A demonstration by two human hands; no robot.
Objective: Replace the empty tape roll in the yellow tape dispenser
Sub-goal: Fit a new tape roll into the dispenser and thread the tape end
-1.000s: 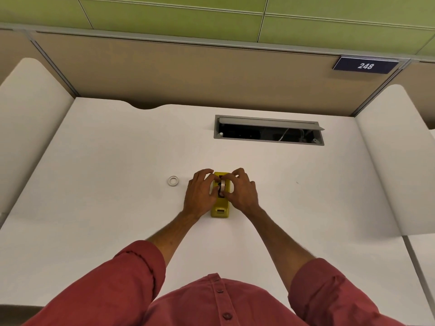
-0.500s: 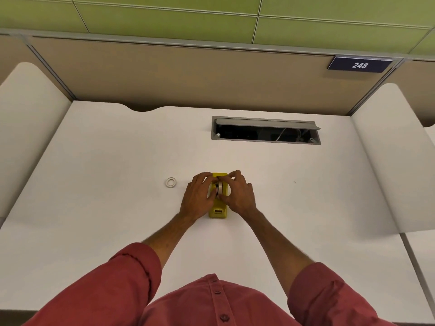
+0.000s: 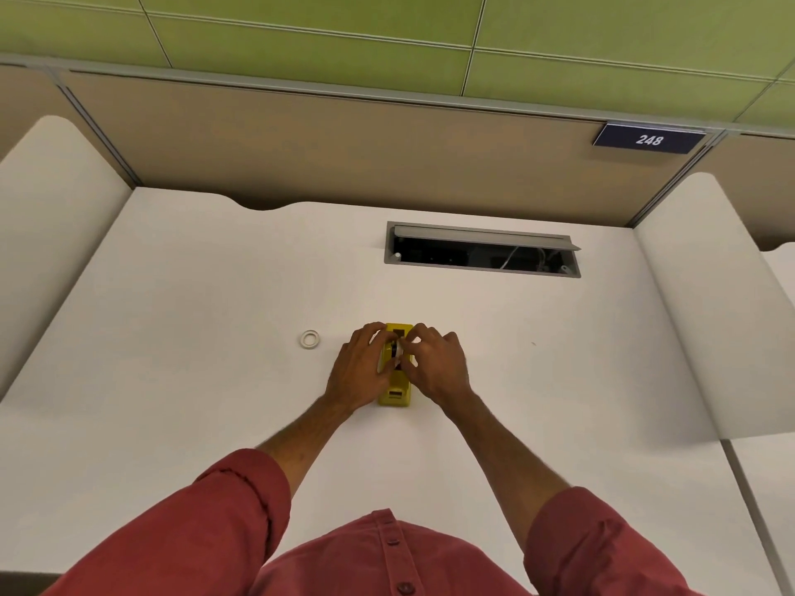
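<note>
Judging from the layout, we put the task past its midpoint: a small white ring (image 3: 310, 339), probably the spent core, lies on the white desk (image 3: 172, 294) to the left of the yellow tape dispenser (image 3: 395, 395), apart from it; seating the new roll and threading the tape look unfinished. Our left hand (image 3: 360, 372) grips the dispenser's left side; our right hand (image 3: 436, 366) pinches narrowly at a pale roll (image 3: 399, 349) in its cradle; the open cable tray (image 3: 482, 255) far right holds wires.
</note>
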